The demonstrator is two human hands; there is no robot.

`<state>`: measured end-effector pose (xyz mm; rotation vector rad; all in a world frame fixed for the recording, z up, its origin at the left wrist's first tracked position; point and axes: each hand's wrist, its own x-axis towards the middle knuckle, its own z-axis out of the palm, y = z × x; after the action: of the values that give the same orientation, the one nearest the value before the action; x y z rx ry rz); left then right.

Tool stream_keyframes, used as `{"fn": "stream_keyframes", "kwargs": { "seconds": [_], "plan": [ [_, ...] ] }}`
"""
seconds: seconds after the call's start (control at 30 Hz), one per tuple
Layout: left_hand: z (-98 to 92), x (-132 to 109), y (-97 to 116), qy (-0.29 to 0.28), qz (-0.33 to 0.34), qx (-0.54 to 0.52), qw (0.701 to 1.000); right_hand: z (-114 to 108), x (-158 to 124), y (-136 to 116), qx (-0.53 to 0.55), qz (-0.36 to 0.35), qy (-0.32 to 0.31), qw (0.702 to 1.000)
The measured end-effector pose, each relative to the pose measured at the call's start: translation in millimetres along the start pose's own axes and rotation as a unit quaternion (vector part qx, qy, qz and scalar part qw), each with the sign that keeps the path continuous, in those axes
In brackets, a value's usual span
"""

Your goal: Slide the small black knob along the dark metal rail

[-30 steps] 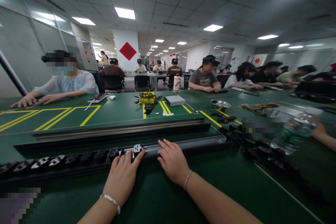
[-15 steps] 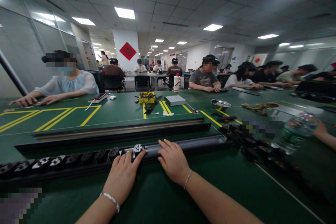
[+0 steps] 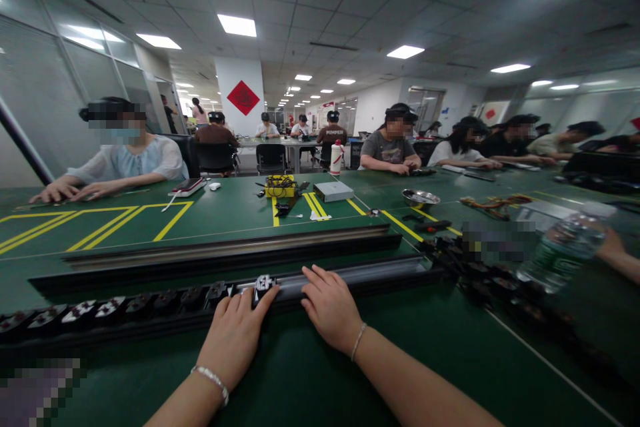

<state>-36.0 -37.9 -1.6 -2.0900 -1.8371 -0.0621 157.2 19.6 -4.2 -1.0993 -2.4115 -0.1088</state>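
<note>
1. Left hand (image 3: pixel 231 333) is pinching a small socket (image 3: pixel 264 283) between thumb and forefinger; right hand (image 3: pixel 330 310) is resting on the track (image 3: pixel 375 275), fingers loosely spread.
2. Black strips (image 3: pixel 210 250) are lying behind on the desk (image 3: pixel 310 380); dark parts (image 3: pixel 503 283) are crowding the track's right end.
3. The small socket is sitting in the track, right of the socket row (image 3: pixel 137 305).
4. The track is running left to right.
</note>
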Motion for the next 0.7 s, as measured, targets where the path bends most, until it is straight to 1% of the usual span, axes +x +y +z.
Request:
{"fn": "stream_keyframes", "kwargs": {
  "seconds": [0.7],
  "plan": [
    [1.1, 0.8, -0.7, -0.007, -0.002, -0.009, 1.0, -1.5, 0.1, -0.4, -0.002, 0.0, -0.002, 1.0]
  ]
}}
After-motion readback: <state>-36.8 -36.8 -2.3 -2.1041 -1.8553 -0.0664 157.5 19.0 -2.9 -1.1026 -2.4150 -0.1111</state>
